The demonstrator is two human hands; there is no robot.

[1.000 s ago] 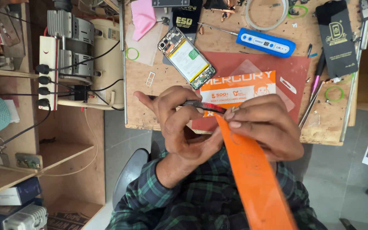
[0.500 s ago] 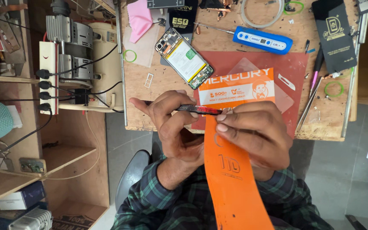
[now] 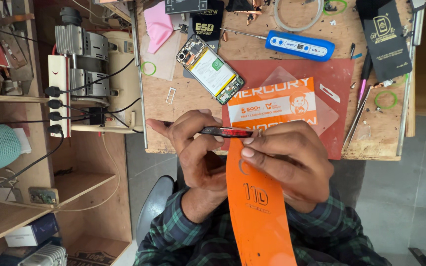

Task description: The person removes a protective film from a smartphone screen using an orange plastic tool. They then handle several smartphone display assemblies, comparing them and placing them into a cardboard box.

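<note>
A thin dark part with a red edge, probably a phone screen seen edge-on, is held level between both hands just in front of the workbench. The left hand is closed around its left end, with the thumb pointing out to the side. The right hand is clasped over the right end, and the top of a long orange strip is pinched under its fingers against the part.

Compared with the earlier pictures, the orange strip is now drawn down straight toward the lap, where a second ago it was slanted off to the right. More of its face is shown, with a printed mark turned to the camera. The hands are set slightly lower and closer together, while the grip on the dark part is unchanged. The strip appears to be in the course of being peeled from the part, though the join between them is hidden by the fingers.

On the bench behind, an opened phone is laid with its insides up. An orange printed card is spread on a red mat, and a blue tool is placed beyond.
</note>
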